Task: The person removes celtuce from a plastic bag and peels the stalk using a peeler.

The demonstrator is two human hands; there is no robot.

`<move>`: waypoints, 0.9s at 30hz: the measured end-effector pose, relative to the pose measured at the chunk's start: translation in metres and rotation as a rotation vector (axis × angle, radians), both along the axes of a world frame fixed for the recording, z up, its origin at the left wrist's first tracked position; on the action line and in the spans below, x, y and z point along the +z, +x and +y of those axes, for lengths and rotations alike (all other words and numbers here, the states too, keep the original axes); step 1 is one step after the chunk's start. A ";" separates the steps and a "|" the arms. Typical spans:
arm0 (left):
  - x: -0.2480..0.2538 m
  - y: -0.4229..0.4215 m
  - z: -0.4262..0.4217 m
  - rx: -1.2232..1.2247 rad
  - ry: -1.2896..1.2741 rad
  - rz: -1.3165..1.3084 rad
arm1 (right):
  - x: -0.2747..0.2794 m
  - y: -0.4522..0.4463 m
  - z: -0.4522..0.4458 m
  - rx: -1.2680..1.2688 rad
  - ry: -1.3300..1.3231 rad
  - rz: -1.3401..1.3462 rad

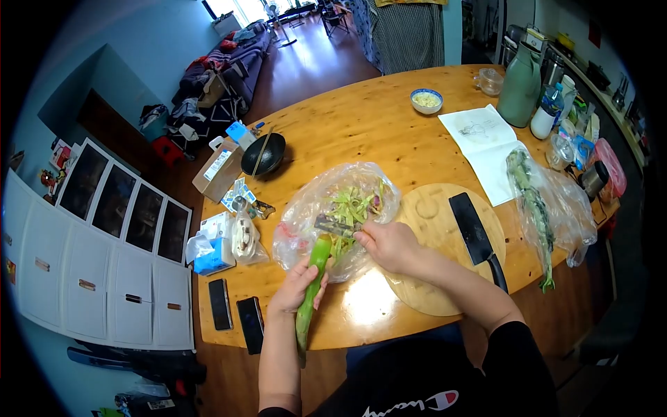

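My left hand (297,285) is closed around a green celtuce stalk (319,253), which is tilted with its pale end up and away from me. The upper part looks peeled and bright green; lower down it is rougher. In my right hand (390,246) is a peeler (333,225), its head just above the stalk's upper end. Whether the blade touches the stalk I cannot tell. Behind both hands a clear plastic bag (295,212) lies spread on the table, with green peelings (356,203) heaped on it.
To the right are a round wooden board (424,295) and a cleaver (468,226). Beyond lie an open notebook (479,149) and a bagged leafy stalk (531,194). A small bowl (426,101) stands far back. Left are a black bowl (264,154), tissues (214,256) and two phones (219,304).
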State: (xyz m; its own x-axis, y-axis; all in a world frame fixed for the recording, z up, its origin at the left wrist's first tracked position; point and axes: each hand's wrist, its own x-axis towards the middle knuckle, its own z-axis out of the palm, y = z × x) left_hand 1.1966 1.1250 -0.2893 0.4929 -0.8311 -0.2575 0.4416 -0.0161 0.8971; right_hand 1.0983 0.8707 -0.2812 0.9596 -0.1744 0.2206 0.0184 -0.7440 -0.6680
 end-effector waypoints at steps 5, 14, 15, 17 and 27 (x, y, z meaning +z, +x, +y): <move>-0.001 -0.002 -0.016 0.029 0.118 -0.116 | 0.001 -0.001 0.008 0.003 -0.078 0.099; 0.001 -0.003 -0.014 0.090 0.190 -0.234 | -0.017 0.015 0.004 0.038 0.024 0.146; 0.002 -0.004 -0.014 0.079 0.174 -0.257 | -0.006 0.019 -0.007 0.019 -0.054 0.331; 0.003 -0.002 -0.015 0.110 0.217 -0.292 | -0.003 0.016 -0.005 -0.028 -0.016 0.234; -0.007 -0.002 -0.008 0.155 0.210 -0.312 | 0.014 0.014 0.009 0.030 0.068 0.209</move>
